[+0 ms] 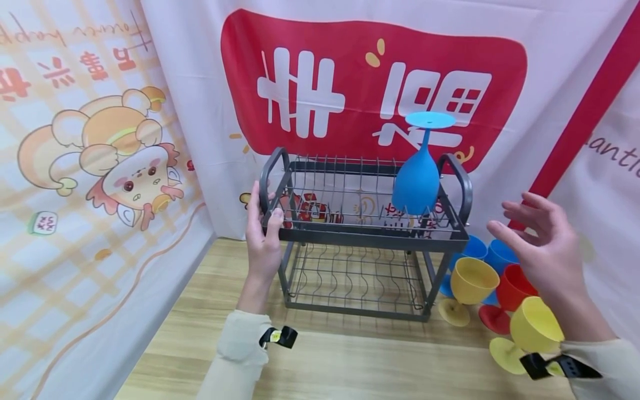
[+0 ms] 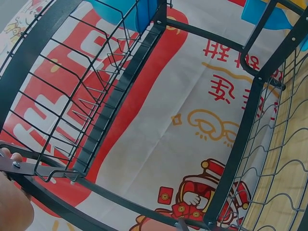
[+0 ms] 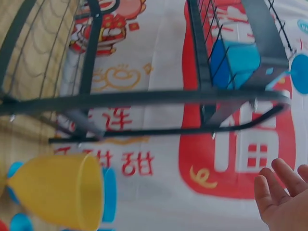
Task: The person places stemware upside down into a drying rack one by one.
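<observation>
A dark two-tier dish rack [image 1: 370,239] stands on the wooden table. My left hand [image 1: 264,239] grips its upper left corner, thumb on the front and fingers behind the side handle. A blue goblet [image 1: 416,183] sits upside down at the right end of the upper tier, foot upward. Nothing is in my right hand [image 1: 547,250], raised right of the rack with fingers spread and slightly bent. Below it stand yellow goblets [image 1: 474,280], a red goblet [image 1: 515,286] and blue goblets [image 1: 501,254], all upright. In the right wrist view a yellow goblet [image 3: 57,190] shows beside the rack.
The lower tier [image 1: 350,278] has wavy wire rows with nothing on them. Behind the rack hangs a white cloth with a red printed panel [image 1: 360,94]. A patterned cloth [image 1: 100,166] hangs along the left. The wooden table [image 1: 350,361] extends in front.
</observation>
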Tool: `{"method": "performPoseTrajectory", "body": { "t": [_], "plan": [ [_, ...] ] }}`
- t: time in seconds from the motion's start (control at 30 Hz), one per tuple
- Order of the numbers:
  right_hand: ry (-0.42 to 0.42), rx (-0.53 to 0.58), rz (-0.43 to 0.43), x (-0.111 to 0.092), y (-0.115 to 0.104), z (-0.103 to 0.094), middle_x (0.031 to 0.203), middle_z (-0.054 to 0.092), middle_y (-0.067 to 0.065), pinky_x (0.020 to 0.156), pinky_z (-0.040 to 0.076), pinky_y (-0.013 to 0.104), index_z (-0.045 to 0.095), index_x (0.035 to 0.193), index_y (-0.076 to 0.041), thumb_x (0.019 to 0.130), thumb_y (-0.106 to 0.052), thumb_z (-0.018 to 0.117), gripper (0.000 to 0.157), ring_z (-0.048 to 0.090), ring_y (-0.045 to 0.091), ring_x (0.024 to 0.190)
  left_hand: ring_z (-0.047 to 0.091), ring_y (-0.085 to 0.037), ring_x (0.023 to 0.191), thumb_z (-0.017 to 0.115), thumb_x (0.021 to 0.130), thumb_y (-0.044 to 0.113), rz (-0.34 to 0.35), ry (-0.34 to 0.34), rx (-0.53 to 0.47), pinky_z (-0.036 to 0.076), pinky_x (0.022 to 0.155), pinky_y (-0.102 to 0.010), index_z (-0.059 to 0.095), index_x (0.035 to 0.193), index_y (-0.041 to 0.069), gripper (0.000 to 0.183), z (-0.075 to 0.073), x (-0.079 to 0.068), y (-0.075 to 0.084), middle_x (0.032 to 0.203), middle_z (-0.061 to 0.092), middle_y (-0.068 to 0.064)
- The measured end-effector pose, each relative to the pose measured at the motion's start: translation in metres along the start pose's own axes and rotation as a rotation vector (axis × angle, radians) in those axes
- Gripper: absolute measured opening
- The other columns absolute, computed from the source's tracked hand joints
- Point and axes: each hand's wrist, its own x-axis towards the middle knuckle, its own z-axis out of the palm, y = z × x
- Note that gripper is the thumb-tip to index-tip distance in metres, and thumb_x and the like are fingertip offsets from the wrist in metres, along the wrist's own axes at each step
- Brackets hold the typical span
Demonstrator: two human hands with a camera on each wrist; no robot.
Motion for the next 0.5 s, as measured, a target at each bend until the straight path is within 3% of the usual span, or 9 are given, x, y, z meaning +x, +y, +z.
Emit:
{"method": "performPoseTrajectory", "body": {
  "t": [0.13,0.33,0.5],
  "plan": [
    [0.015,-0.035,0.049,-0.007,0.024,-0.010,0.163,0.051,-0.004,0.086,0.045,-0.001,0.031,0.164,-0.039,0.097,-0.036,0.077,0.081,0.049,-0.009,0.119,0.043,-0.029,0.151,0.050,0.108,0.017,0.006,-0.004,-0.008,0.049,0.112,-0.029,0.024,0.170,0.019,0.067,0.002,0.000,0.001,0.163,0.046,-0.009],
    [-0.001,-0.074,0.099,-0.017,0.053,-0.017,0.167,0.047,0.000,0.086,0.044,-0.003,0.027,0.166,-0.038,0.098,-0.037,0.075,0.083,0.047,-0.007,0.120,0.044,-0.030,0.151,0.051,0.108,0.018,-0.002,0.008,0.001,0.042,0.119,-0.049,0.024,0.170,0.018,0.068,0.001,0.000,0.001,0.162,0.048,-0.010],
    [-0.023,-0.088,0.135,-0.025,0.073,-0.021,0.167,0.046,0.002,0.081,0.043,-0.004,0.026,0.167,-0.037,0.098,-0.039,0.076,0.085,0.045,-0.008,0.118,0.043,-0.031,0.153,0.051,0.108,0.018,0.002,0.007,-0.004,0.040,0.122,-0.056,0.023,0.170,0.016,0.068,0.001,0.000,0.000,0.161,0.049,-0.009]
  ]
}}
